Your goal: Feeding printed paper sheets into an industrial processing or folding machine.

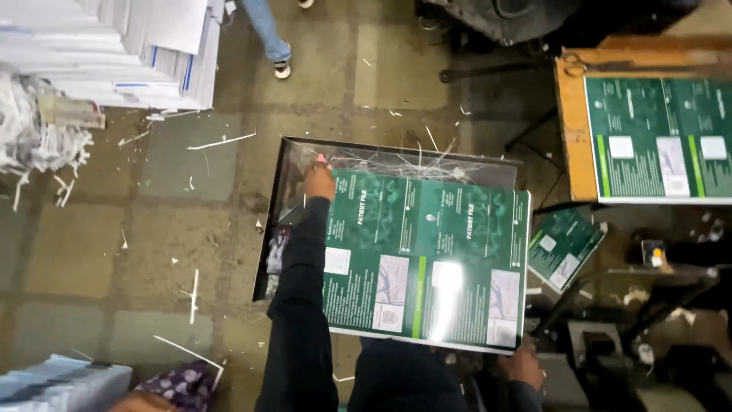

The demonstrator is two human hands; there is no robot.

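I hold a large glossy green printed sheet (427, 259) flat over a dark metal tray (396, 156). My left hand (319, 181), in a dark sleeve, grips the sheet's far left corner. My right hand (524, 365) grips its near right corner at the bottom of the view. Thin white paper trimmings lie in the tray beyond the sheet's far edge.
A stack of the same green sheets (659, 137) lies on an orange wooden table (570, 130) at right, with scissors (573, 62) at its back. A smaller green sheet (563, 246) lies below it. White paper stacks (137, 46) sit top left. Another person's leg (271, 34) stands at top.
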